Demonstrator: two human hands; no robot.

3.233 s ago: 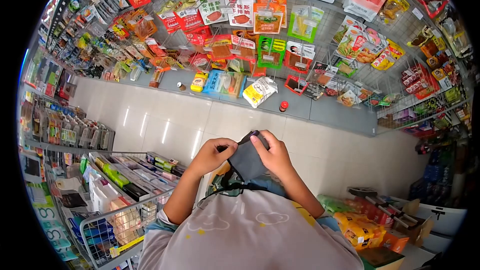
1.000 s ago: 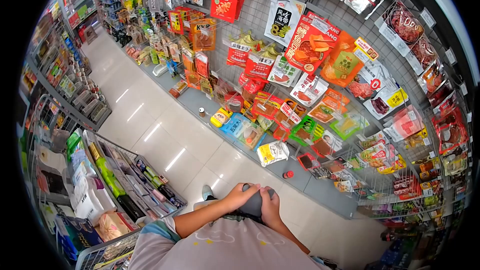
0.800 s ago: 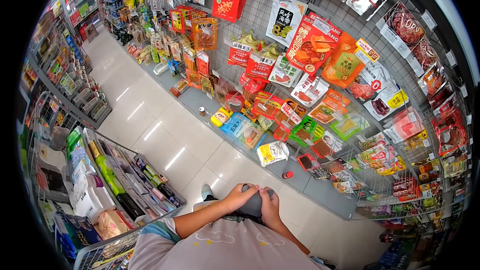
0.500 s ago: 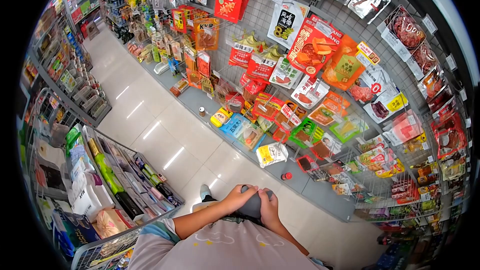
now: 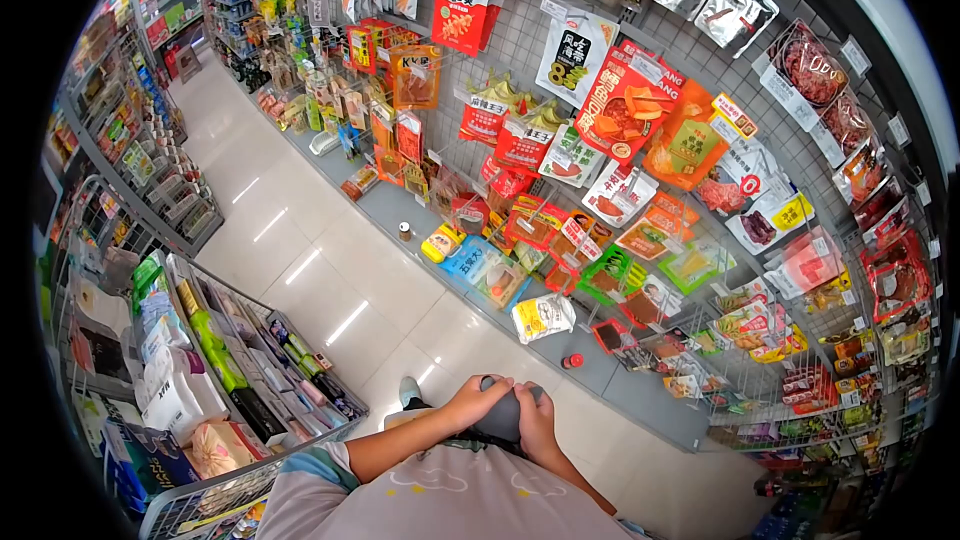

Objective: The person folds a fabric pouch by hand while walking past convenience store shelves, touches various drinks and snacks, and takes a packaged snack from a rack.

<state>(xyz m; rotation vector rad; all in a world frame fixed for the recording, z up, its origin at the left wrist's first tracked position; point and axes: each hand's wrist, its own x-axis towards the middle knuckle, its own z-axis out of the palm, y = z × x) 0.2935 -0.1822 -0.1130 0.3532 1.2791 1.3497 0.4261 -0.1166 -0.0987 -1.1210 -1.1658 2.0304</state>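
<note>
My left hand [image 5: 482, 399] and my right hand [image 5: 536, 413] are together in front of my shirt [image 5: 450, 495]. Between them is a dark grey rounded thing [image 5: 499, 418], smooth on top; what it is I cannot make out. The fingers of both hands curl over its upper edge from either side, and the fingertips come close together at the top. Past the hands, on the grey bottom shelf, lie a white and yellow bag [image 5: 543, 318] and a small red-capped jar [image 5: 572, 361].
Hanging snack packets, such as a large red pouch [image 5: 625, 105], cover the rack ahead and to the right. A blue bag [image 5: 487, 267] and a small bottle [image 5: 405, 231] stand along the bottom shelf. On the left is a wire basket of goods [image 5: 255, 370]. Tiled floor [image 5: 330, 270] runs between.
</note>
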